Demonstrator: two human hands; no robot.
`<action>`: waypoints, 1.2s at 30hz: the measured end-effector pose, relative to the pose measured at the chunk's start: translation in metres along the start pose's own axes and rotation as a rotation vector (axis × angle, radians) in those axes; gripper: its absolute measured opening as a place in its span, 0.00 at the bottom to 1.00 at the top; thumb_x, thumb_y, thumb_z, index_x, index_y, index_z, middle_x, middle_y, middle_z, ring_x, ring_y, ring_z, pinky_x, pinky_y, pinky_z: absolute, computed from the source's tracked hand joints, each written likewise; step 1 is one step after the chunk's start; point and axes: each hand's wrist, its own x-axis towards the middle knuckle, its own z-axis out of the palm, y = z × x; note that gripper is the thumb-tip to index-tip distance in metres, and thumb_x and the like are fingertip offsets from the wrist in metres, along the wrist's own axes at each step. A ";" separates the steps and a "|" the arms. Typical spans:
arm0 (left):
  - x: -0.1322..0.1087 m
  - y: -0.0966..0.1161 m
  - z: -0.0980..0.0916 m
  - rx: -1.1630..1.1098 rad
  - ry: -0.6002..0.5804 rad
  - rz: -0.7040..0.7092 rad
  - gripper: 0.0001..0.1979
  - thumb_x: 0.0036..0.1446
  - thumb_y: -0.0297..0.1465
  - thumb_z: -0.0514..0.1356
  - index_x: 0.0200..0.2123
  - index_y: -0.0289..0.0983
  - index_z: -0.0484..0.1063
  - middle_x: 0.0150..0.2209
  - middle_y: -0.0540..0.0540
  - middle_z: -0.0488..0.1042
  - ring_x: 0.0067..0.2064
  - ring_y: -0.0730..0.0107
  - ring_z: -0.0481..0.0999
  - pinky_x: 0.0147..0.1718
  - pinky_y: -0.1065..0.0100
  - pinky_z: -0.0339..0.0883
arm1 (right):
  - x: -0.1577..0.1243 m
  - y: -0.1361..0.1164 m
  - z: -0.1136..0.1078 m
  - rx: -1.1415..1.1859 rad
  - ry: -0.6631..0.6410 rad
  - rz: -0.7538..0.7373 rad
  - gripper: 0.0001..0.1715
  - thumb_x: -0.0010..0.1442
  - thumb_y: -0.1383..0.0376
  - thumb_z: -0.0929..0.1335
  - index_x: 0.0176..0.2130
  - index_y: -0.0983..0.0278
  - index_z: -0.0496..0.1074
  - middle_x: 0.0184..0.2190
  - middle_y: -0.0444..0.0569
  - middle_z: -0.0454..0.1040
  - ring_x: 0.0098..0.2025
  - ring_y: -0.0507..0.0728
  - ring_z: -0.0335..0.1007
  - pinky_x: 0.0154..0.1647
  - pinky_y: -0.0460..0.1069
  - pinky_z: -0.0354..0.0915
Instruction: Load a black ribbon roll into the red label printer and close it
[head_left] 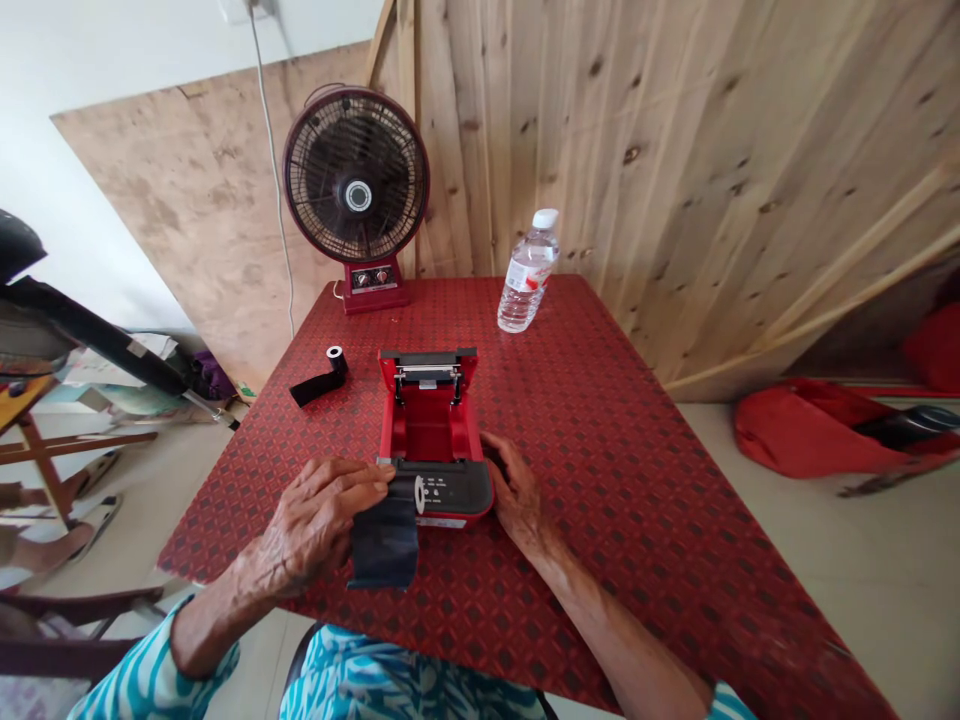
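While its lid stands tipped back toward twelve o'clock, a small red printer (433,440) sits near the front edge of a red-patterned counter (637,450), its paper bay bare and facing up. At the machine's seven o'clock corner, the left hand (319,525) pinches a black roll (390,530), fingers closed on it where it rests against the printer's dark front panel, a loose tail of the dark strip hanging toward six o'clock over the counter. At four o'clock the right hand (514,490) presses flat against the casing, fingers curled round its side, apparently to keep the body from sliding. A second black roll (322,378) lies at ten o'clock, partly unwound, well apart from both hands. Farther back, a red fan (356,195) stands at eleven o'clock and a water bottle (529,270) at one o'clock, both clear of the working area.
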 end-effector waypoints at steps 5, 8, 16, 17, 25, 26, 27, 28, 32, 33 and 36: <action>0.010 0.004 0.003 -0.152 0.035 -0.074 0.19 0.66 0.30 0.52 0.59 0.39 0.64 0.54 0.36 0.74 0.54 0.58 0.73 0.49 0.59 0.65 | 0.000 0.003 0.000 -0.001 0.000 -0.026 0.17 0.61 0.63 0.60 0.48 0.61 0.70 0.45 0.52 0.75 0.48 0.58 0.72 0.51 0.55 0.67; 0.026 0.004 0.005 -0.452 0.115 -0.377 0.18 0.59 0.36 0.62 0.52 0.39 0.72 0.49 0.39 0.78 0.49 0.57 0.77 0.46 0.63 0.69 | -0.001 -0.002 0.000 0.015 0.004 -0.021 0.17 0.62 0.63 0.60 0.49 0.60 0.70 0.45 0.52 0.75 0.48 0.58 0.72 0.50 0.55 0.67; 0.056 -0.014 0.018 -1.190 0.484 -1.165 0.12 0.37 0.34 0.75 0.25 0.36 0.79 0.32 0.47 0.81 0.35 0.64 0.80 0.36 0.69 0.74 | 0.000 -0.008 0.001 0.047 -0.015 -0.028 0.16 0.63 0.65 0.60 0.48 0.60 0.70 0.44 0.51 0.75 0.48 0.57 0.71 0.52 0.54 0.67; 0.056 -0.015 0.019 -1.198 0.490 -1.182 0.12 0.35 0.34 0.76 0.24 0.35 0.79 0.31 0.47 0.81 0.34 0.65 0.80 0.36 0.70 0.74 | 0.000 -0.007 0.001 0.049 -0.018 -0.030 0.17 0.63 0.65 0.60 0.49 0.60 0.70 0.45 0.51 0.75 0.48 0.57 0.72 0.52 0.54 0.67; 0.065 -0.013 0.015 -1.188 0.449 -1.124 0.12 0.36 0.34 0.76 0.22 0.35 0.78 0.27 0.48 0.79 0.31 0.68 0.78 0.33 0.72 0.73 | 0.001 -0.007 0.001 0.056 -0.017 -0.041 0.17 0.63 0.66 0.59 0.49 0.59 0.70 0.44 0.51 0.74 0.48 0.56 0.71 0.52 0.54 0.67; 0.066 -0.013 0.014 -1.190 0.451 -1.110 0.12 0.37 0.34 0.76 0.25 0.36 0.79 0.28 0.48 0.80 0.32 0.67 0.79 0.35 0.71 0.74 | 0.001 -0.008 0.001 0.059 -0.023 -0.039 0.17 0.63 0.66 0.59 0.49 0.60 0.70 0.44 0.51 0.74 0.48 0.56 0.71 0.52 0.54 0.67; 0.067 -0.013 0.014 -1.186 0.453 -1.095 0.13 0.37 0.33 0.75 0.28 0.36 0.79 0.30 0.48 0.80 0.34 0.66 0.79 0.36 0.70 0.74 | 0.001 -0.008 0.001 0.062 -0.029 -0.038 0.17 0.63 0.66 0.59 0.49 0.60 0.70 0.45 0.51 0.74 0.48 0.56 0.71 0.52 0.54 0.67; 0.067 -0.012 0.014 -1.177 0.446 -1.082 0.15 0.37 0.32 0.75 0.31 0.36 0.80 0.31 0.48 0.80 0.35 0.66 0.79 0.37 0.70 0.73 | 0.001 -0.009 0.001 0.063 -0.033 -0.037 0.17 0.63 0.66 0.59 0.49 0.60 0.70 0.45 0.51 0.74 0.48 0.56 0.72 0.52 0.54 0.67; 0.060 -0.009 0.014 -1.122 0.380 -1.057 0.16 0.39 0.32 0.75 0.34 0.37 0.79 0.31 0.50 0.78 0.34 0.70 0.77 0.35 0.73 0.71 | 0.002 -0.009 0.001 0.066 -0.023 -0.044 0.17 0.64 0.66 0.59 0.49 0.60 0.70 0.45 0.51 0.74 0.48 0.56 0.72 0.52 0.54 0.67; 0.058 -0.007 0.014 -1.106 0.351 -1.053 0.16 0.40 0.32 0.74 0.34 0.37 0.78 0.31 0.50 0.78 0.33 0.71 0.76 0.34 0.74 0.70 | 0.002 -0.009 0.001 0.070 -0.021 -0.047 0.17 0.64 0.66 0.59 0.49 0.60 0.70 0.45 0.51 0.74 0.48 0.56 0.72 0.52 0.54 0.67; 0.053 0.000 0.011 -1.041 0.250 -0.996 0.14 0.44 0.33 0.73 0.35 0.37 0.78 0.33 0.47 0.79 0.36 0.69 0.77 0.35 0.74 0.70 | 0.002 -0.009 0.000 0.076 -0.015 -0.037 0.16 0.64 0.65 0.60 0.48 0.60 0.71 0.45 0.51 0.75 0.48 0.57 0.72 0.52 0.55 0.67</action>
